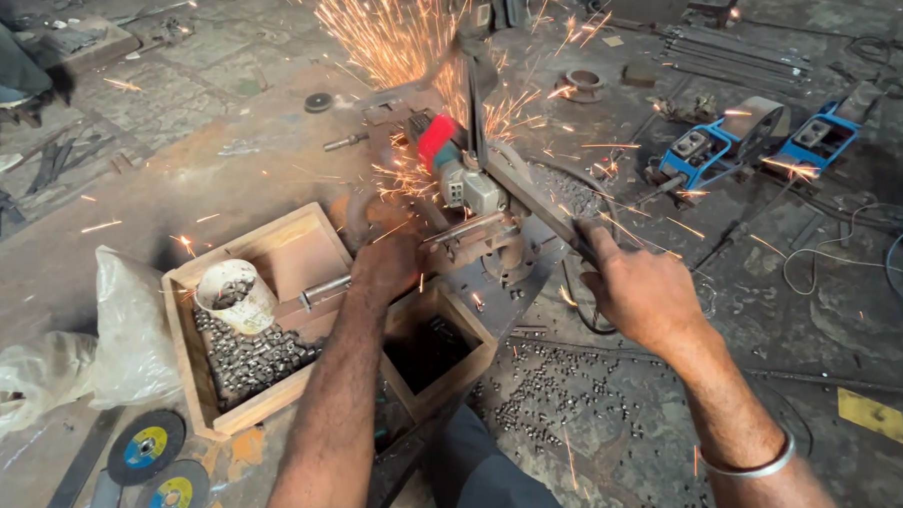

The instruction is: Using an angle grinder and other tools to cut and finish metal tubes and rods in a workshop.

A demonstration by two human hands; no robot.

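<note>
A cut-off saw with a red and grey motor (446,156) stands on the workshop floor and throws orange sparks upward and to the sides. My right hand (641,289) grips the saw's long metal lever handle (530,196). My left hand (387,264) is closed on a thin metal rod (325,290) that lies in the saw's clamp and sticks out to the left. Whether the disc touches the rod is hidden by sparks.
A wooden box (190,368) to the left holds several small cut metal pieces and a white cup (235,297). A plastic bag (114,331) and two cutting discs (148,447) lie further left. Small metal pieces litter the floor (556,391). Blue machines (703,150) and cables sit at right.
</note>
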